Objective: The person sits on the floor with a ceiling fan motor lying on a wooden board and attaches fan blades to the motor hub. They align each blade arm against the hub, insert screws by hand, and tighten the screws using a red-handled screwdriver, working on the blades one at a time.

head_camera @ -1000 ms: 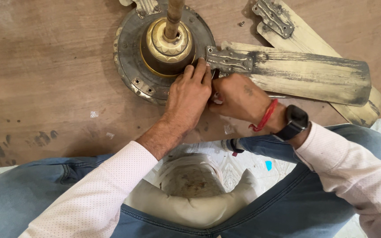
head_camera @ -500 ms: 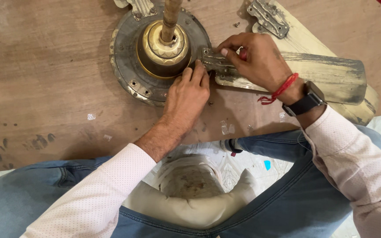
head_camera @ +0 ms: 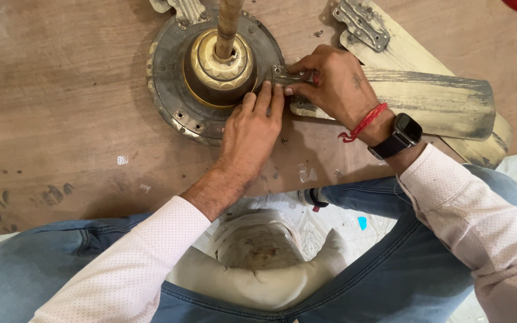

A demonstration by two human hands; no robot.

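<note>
Near the worktop's far edge, the left hand [head_camera: 251, 133] presses flat on the ceiling fan motor [head_camera: 213, 72] while the right hand [head_camera: 330, 84] pinches a blade bracket [head_camera: 286, 75] against it, apparently mid-alignment.

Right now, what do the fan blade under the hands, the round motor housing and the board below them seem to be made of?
Fan blade: probably painted sheet metal, cream paint worn and smeared dark.
Blade bracket, pressed by the left hand and right hand: bare grey metal with a screw hole.
Motor housing: metal, dull grey rim, brassy shiny centre cap.
Board: seemingly plywood, brown, scuffed, with visible grain.
</note>
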